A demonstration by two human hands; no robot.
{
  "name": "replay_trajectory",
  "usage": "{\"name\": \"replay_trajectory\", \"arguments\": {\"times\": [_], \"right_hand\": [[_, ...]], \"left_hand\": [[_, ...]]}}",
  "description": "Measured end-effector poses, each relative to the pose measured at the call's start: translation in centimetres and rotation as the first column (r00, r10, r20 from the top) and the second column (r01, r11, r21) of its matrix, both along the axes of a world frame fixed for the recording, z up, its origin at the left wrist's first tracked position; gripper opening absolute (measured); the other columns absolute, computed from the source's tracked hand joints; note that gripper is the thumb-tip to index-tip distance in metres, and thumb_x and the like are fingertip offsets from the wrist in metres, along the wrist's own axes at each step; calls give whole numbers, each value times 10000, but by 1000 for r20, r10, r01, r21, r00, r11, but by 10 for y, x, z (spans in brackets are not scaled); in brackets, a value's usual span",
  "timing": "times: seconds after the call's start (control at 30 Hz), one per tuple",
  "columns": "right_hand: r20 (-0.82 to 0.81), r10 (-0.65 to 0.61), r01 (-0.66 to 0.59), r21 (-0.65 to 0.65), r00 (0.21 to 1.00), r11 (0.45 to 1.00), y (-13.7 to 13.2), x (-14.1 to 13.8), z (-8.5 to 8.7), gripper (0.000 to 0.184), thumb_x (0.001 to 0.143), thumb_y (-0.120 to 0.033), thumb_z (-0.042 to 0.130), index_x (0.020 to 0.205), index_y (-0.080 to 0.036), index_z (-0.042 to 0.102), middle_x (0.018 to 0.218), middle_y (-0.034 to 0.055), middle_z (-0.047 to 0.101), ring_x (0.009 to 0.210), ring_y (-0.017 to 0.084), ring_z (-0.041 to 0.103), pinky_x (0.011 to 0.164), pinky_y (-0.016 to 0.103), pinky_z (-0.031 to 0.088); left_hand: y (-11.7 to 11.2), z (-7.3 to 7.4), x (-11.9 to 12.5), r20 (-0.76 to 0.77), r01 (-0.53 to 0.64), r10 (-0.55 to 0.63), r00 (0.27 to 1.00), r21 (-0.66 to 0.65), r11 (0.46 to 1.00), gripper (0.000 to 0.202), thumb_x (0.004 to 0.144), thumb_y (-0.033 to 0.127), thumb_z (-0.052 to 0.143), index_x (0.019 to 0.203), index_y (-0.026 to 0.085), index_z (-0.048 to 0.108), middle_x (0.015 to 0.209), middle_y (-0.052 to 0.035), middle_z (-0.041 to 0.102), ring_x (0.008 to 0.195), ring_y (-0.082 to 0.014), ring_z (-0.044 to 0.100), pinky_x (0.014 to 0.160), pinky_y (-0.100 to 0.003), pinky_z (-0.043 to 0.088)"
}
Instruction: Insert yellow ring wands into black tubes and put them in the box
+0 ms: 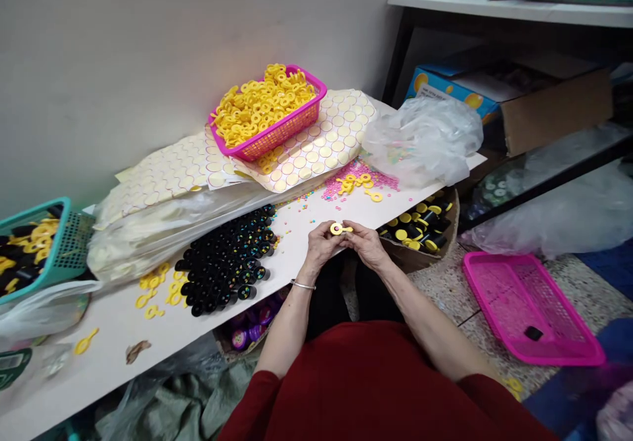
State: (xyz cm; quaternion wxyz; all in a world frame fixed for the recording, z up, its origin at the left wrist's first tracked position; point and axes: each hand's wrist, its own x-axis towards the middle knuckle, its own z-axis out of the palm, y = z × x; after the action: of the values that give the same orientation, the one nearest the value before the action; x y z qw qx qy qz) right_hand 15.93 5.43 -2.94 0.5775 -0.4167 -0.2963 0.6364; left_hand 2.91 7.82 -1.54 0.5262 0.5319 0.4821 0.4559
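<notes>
My left hand (320, 246) and my right hand (366, 243) meet at the near edge of the white table (123, 325). Together they pinch one yellow ring piece (339, 229) with a short handle. A silver bangle sits on my left wrist. A stack of black tubes (227, 260) with coloured beads inside lies on the table left of my hands. More loose yellow ring pieces (357, 184) lie beyond my hands, beside scattered pink beads (363, 172).
A pink basket (291, 128) heaped with yellow pieces rests on round-sticker sheets (326, 141) by the wall. A teal basket (66, 250) stands far left. A cardboard box (420, 246) of capped tubes sits right of my hands. An almost bare pink basket (531, 312) lies on the floor.
</notes>
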Motion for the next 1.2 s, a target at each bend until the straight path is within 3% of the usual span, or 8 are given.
{"name": "replay_trajectory", "arguments": {"times": [0.13,0.27,0.37,0.47,0.53,0.63,0.97,1.2], "right_hand": [[0,23,-23,46,1000,999,-19,17,5,284,665,-380,751,860,-175,720,812,34,679,665,112,595,614,262,528],[3,82,-81,142,997,987,-37,38,18,211,599,-345,801,671,-176,697,892,35,671,798,128,599,708,252,516],[-94,267,-262,53,959,963,-47,50,28,456,473,-270,859,895,-201,700,946,28,676,879,152,613,758,276,517],[-114,423,-432,-62,899,900,-56,57,33,597,416,-177,859,985,-170,679,889,25,687,829,150,623,718,265,514],[-76,442,-448,-106,894,888,-62,60,33,559,413,-135,843,950,-139,687,857,23,688,790,137,620,700,245,501],[-16,396,-394,-153,918,906,-73,65,31,515,440,-127,825,935,-134,686,834,13,684,756,123,611,684,236,490],[-41,146,-151,-188,989,971,-86,62,26,400,486,-234,815,836,-130,652,658,-29,610,573,85,549,528,213,467],[-177,358,-383,-133,917,914,-82,80,26,533,462,-210,851,928,-163,597,857,2,636,740,128,625,634,264,558]], "left_hand": [[-11,6,2,-33,93,-90,995,104,990,334,592,374,791,818,151,687,724,15,577,596,-68,443,552,-210,363],[-29,18,4,-63,240,-231,971,286,928,342,645,417,766,864,167,687,781,-12,627,682,-103,535,622,-231,431],[-42,26,8,-220,418,-357,908,413,809,326,759,435,668,955,174,671,826,-41,653,753,-131,579,684,-260,462],[-54,30,15,-481,589,-368,796,473,656,274,862,407,534,909,169,660,823,-59,654,737,-139,558,683,-280,446],[-60,31,21,-606,662,-335,722,462,591,260,894,362,476,859,167,645,808,-57,648,704,-138,523,662,-285,422],[-66,29,28,-678,714,-320,662,441,543,257,908,328,437,829,168,621,802,-52,637,691,-141,493,647,-286,403],[-61,22,45,-613,714,-394,685,459,528,273,910,351,435,813,170,615,740,-45,610,669,-139,471,643,-285,381],[-53,26,46,-522,718,-506,687,376,586,354,874,484,465,866,194,666,766,-52,624,704,-157,486,696,-309,390]]}}
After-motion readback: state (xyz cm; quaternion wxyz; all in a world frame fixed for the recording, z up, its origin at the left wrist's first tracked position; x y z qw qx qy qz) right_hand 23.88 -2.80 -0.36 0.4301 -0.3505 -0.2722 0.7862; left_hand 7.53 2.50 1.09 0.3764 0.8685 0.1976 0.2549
